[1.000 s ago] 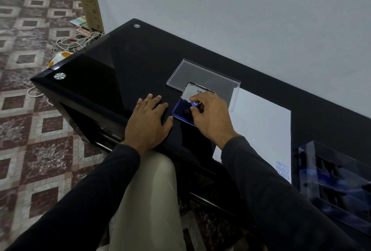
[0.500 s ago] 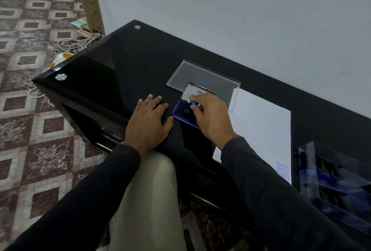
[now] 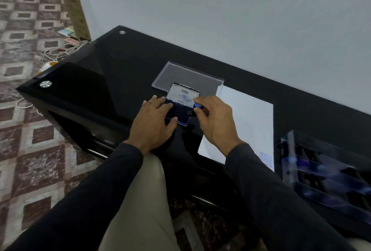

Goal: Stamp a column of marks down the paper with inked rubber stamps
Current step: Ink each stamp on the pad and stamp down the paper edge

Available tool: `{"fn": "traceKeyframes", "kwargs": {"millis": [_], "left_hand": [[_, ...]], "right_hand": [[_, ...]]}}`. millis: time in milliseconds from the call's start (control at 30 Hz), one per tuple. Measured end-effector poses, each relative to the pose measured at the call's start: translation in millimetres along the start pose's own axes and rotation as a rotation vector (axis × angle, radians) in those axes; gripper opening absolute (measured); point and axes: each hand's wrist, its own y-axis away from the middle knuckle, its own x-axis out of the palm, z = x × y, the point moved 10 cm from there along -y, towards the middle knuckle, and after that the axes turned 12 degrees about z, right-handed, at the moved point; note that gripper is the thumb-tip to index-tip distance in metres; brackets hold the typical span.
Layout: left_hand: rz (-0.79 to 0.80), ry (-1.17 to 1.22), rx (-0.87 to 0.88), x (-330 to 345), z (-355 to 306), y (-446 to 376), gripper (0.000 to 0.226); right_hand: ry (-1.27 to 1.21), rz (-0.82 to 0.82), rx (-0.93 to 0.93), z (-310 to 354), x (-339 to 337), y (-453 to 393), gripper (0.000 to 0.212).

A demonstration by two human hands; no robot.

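Presently, a blue ink pad (image 3: 179, 114) is seen lying open on the black glass table (image 3: 112, 74), its lid (image 3: 184, 94) raised at the far side and showing a white label. The left hand (image 3: 153, 123) is laid flat over the pad's left part, fingers straight and slightly spread, the thumb resting at the pad's near edge. A stamp (image 3: 197, 106) with a blue knob is pinched by the right hand (image 3: 217, 120) between thumb and curled fingers, at the pad's right edge. Whether the stamp's face touches the ink cannot be told, since it is hidden by the fingers.

Just right of the pad, a white paper (image 3: 247, 122) is spread on the table, partly covered by the right wrist. Faint blue marks (image 3: 265, 159) are stacked at its near right corner; their wording is too blurred to be read with certainty. A clear plastic lid (image 3: 188, 77) is laid flat behind the pad, touching the paper's far left corner. At the far right, a clear tray (image 3: 329, 172) is seen, blurred, with dark and blue items in its compartments. Both arms are covered by dark sleeves, and a light trouser leg is visible between them. White cables (image 3: 58, 52) are heaped on the patterned tile floor beyond the table's left end.
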Motion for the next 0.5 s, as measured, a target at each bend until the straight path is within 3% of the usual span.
{"fn": "traceKeyframes", "kwargs": {"millis": [500], "left_hand": [[0.079,0.023,0.23,50.3,-143.1,-13.5,0.054]], "right_hand": [[0.021,-0.182,0.233,-100.1,-101.8,87.9,0.024]]}}
